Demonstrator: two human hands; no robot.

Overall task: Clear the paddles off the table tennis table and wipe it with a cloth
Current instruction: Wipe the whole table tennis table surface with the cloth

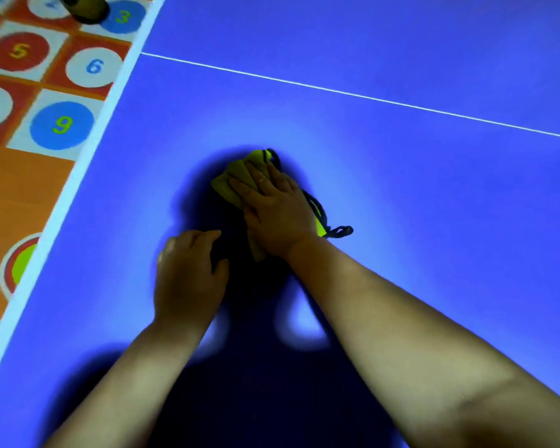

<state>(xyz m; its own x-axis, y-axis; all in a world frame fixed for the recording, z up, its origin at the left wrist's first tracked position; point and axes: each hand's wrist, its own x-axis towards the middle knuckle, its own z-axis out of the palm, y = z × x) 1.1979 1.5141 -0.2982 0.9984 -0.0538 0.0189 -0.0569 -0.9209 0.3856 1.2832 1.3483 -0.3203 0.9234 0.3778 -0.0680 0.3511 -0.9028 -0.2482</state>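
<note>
A yellow-green cloth [227, 181] with dark trim lies bunched on the blue table tennis table [401, 195]. My right hand [277, 208] presses flat on top of the cloth with straight fingers, covering most of it. My left hand [188, 273] rests on the table surface just left of the cloth, fingers loosely bent and holding nothing. No paddles are in view.
The table's white edge [88, 150] runs diagonally at the left, and a thin white line [369, 98] crosses the surface farther out. Beyond the edge is an orange floor mat [23, 189] with numbered circles. A dark object [84, 8] stands on it at the top left.
</note>
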